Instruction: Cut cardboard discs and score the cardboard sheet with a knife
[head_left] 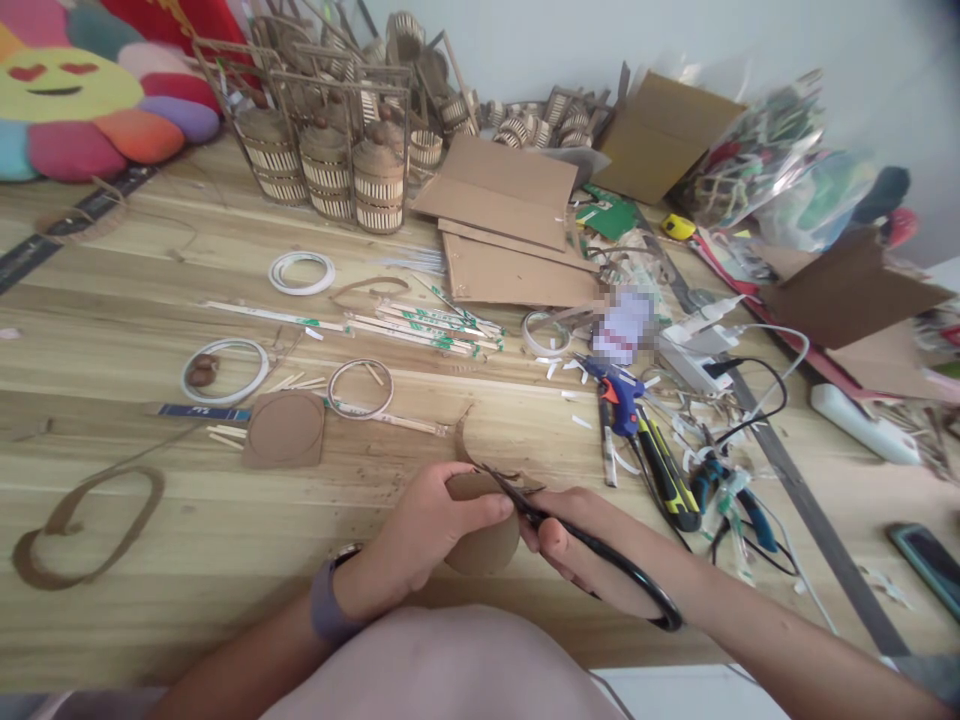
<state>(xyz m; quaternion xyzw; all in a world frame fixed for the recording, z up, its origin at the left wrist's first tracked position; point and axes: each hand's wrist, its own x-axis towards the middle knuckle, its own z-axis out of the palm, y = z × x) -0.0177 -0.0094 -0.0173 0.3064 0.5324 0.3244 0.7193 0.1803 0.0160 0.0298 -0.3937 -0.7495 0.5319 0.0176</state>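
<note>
Near the table's front edge my left hand (431, 530) pinches a rounded piece of brown cardboard (484, 545). My right hand (592, 550) is closed on black-handled scissors (514, 490), whose blades lie at the cardboard's upper edge. A thin curved cardboard strip (469, 445) rises beyond the blades. To the left lies a square cardboard piece (286, 430) with a circle marked on it. A ring (361, 388) and a white tape roll (225, 370) with brown beads inside lie close to that square.
Wooden sticks (427, 328) and cardboard sheets (510, 215) lie mid-table. A blue glue gun (621, 395), a yellow-black cutter (667, 475), pliers (754, 520) and a power strip (701, 355) with cables are on the right. Small lidded baskets (326, 165) stand at the back.
</note>
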